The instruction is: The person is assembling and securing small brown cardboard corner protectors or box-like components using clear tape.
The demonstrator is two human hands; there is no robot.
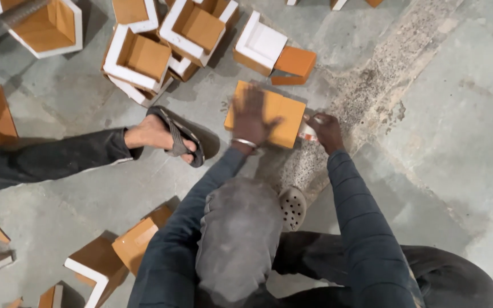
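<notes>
On floor, L hand (253, 117) spread flat on orange box (278, 118), R hand (325, 130) grip pinching small white obj (307, 132)

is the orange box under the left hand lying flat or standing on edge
Lying flat: the orange box shows its broad face up on the floor, with the left hand spread across it.

We sit on a grey stone floor (457, 125) with a rough gritty strip (372, 85) running diagonally across it. Open orange boxes with white rims (138, 60) pile up along the floor's top edge, and one white-topped box (261, 45) lies just beside an orange block (295, 63). More boxes (115, 256) lie near the bottom left corner. Another person's sandalled foot (166, 137) stretches in from the left. A perforated clog (293, 208) shows near our knee.
</notes>
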